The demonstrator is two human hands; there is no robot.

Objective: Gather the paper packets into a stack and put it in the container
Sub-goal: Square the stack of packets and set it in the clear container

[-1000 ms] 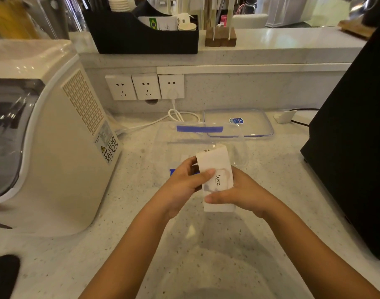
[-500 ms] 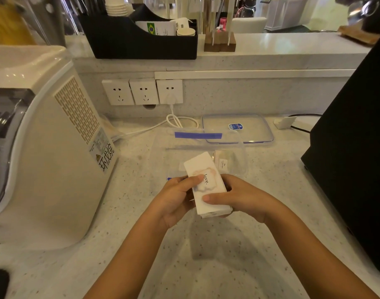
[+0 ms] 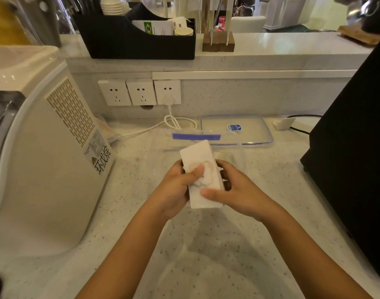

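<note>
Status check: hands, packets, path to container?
Left hand and right hand: both gripping packet stack. Stack above clear container, not in. Nothing blocking.

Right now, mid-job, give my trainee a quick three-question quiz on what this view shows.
1. True or false: only one hand holds the packet stack.
2. Where does the clear lid lie? A) on the clear container B) on the counter behind it C) on the white machine
3. How many wall sockets have a plug in them?

Key
1. False: the left hand and the right hand both grip it.
2. B
3. One, the rightmost.
</note>
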